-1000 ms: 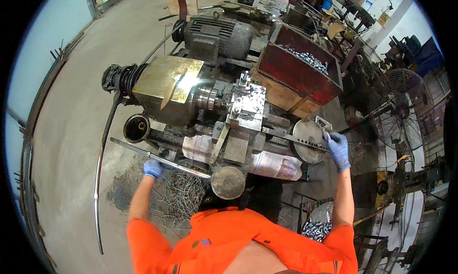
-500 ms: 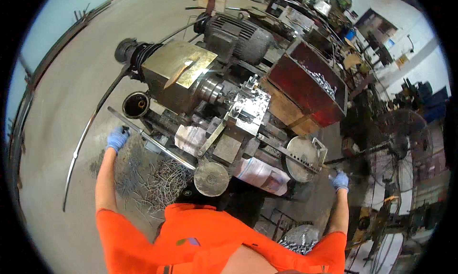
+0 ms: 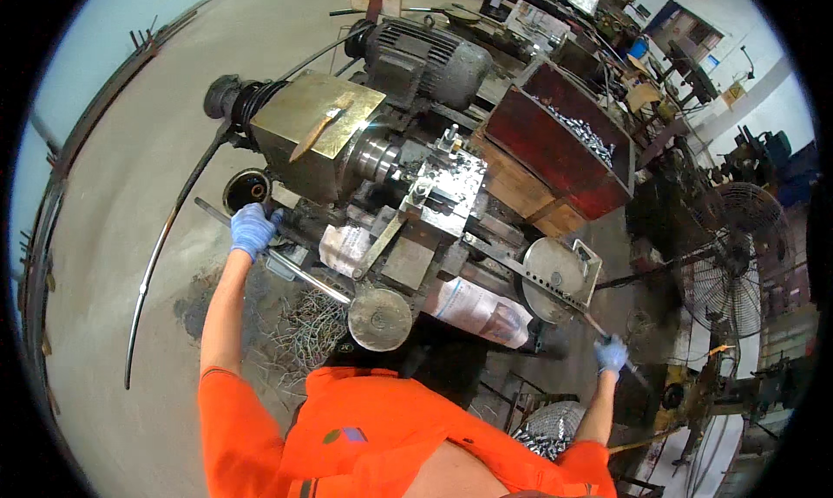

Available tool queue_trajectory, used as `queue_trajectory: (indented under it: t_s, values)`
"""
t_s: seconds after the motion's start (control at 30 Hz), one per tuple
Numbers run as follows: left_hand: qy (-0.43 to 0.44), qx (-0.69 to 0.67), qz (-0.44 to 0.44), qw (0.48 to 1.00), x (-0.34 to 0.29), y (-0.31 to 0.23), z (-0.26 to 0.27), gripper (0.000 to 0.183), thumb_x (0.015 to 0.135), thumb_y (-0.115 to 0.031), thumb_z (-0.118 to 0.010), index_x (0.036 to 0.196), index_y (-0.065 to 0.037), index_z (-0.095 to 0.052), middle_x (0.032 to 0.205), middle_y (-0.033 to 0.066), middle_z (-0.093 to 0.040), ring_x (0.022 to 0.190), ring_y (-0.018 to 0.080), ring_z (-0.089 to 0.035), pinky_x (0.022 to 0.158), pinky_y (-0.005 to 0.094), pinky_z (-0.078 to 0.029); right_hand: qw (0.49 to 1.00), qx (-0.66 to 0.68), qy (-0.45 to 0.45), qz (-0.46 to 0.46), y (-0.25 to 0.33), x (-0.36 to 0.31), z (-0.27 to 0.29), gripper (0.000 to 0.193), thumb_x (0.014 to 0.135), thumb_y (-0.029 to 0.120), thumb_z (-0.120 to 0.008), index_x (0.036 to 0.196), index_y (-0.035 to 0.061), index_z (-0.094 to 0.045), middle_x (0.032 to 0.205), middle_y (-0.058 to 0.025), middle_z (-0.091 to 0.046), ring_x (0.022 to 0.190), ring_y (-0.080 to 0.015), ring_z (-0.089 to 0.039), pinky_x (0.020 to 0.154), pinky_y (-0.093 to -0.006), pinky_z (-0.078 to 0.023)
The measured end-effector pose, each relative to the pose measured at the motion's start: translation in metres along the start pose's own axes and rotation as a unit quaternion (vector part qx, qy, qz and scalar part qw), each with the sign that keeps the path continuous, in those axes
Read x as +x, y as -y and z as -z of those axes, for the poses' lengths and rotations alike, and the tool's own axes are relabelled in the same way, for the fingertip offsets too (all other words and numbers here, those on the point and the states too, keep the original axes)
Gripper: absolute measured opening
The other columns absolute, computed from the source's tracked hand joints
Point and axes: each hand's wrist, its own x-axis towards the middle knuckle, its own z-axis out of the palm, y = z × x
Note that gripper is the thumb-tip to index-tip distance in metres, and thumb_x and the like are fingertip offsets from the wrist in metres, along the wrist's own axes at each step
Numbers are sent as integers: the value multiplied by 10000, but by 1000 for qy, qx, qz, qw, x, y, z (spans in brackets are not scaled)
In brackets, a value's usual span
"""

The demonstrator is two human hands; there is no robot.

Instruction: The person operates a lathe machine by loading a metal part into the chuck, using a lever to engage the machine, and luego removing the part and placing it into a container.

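Observation:
My left hand (image 3: 252, 229), in a pale blue glove, is over the long metal bar (image 3: 305, 277) and beside the round dark cup (image 3: 246, 191). Its fingers are curled in; what they hold is hidden. The bar slopes down to a round metal disc (image 3: 379, 319). At the right, my gloved right hand (image 3: 611, 354) is closed round a thin lever rod (image 3: 595, 325), which runs up to a flat arm with a row of holes (image 3: 545, 287). Between my hands stands a lathe with a shiny chuck (image 3: 377, 160) and a chip-covered tool slide (image 3: 448, 191).
A dark motor (image 3: 425, 62) sits behind the brass-coloured headstock cover (image 3: 317, 116). Small metal parts lie in a red bin (image 3: 560, 142). Metal shavings (image 3: 314, 329) are heaped on the floor at the left. A fan (image 3: 724, 264) stands at the right; a basket of parts (image 3: 551, 429) is near my right arm.
My left hand has moved right and up, from beside the bar to over it near the cup. My right hand has shifted slightly down and left, and the rod in it now shows clearly.

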Motion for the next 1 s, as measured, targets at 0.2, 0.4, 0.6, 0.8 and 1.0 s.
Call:
queue_trajectory:
  t_s: [0.2, 0.4, 0.6, 0.8, 1.0]
  values:
    - [-50, -151, 10, 987, 7, 23, -8, 329, 816, -421, -574, 887, -121, -690, 844, 130, -663, 824, 316, -626, 731, 415, -489, 958, 74, 184, -205, -41, -128, 32, 437, 687, 435, -666, 817, 17, -659, 817, -236, -634, 789, -407, -613, 683, -469, -487]
    - [-33, -134, 27, 990, 10, 22, -2, 335, 818, -416, -570, 913, -119, -689, 850, 125, -666, 830, 309, -627, 734, 419, -487, 902, 111, 259, -327, -95, -216, 48, 420, 586, 312, -777, 845, -4, -676, 870, -235, -652, 851, -371, -632, 753, -407, -493]
    - [-46, -128, 18, 991, 7, 17, 8, 317, 821, -401, -566, 917, -126, -691, 846, 138, -661, 824, 313, -626, 728, 422, -487, 904, 28, 260, -337, -93, -234, 39, 516, 611, 413, -767, 858, -22, -639, 876, -241, -645, 874, -381, -618, 766, -422, -488]
    - [-45, -140, 18, 989, 8, 21, 5, 324, 819, -405, -568, 922, -123, -691, 858, 146, -658, 834, 315, -625, 739, 423, -486, 910, 49, 256, -323, -80, -237, 49, 471, 611, 375, -734, 847, -22, -640, 858, -244, -641, 858, -393, -615, 757, -424, -493]
    - [-63, -133, 16, 989, 10, 25, -1, 338, 821, -414, -567, 919, -115, -689, 867, 149, -657, 837, 321, -623, 732, 420, -489, 903, 49, 274, -328, -75, -236, 54, 405, 672, 344, -664, 832, -28, -654, 862, -266, -631, 872, -407, -610, 760, -433, -491]
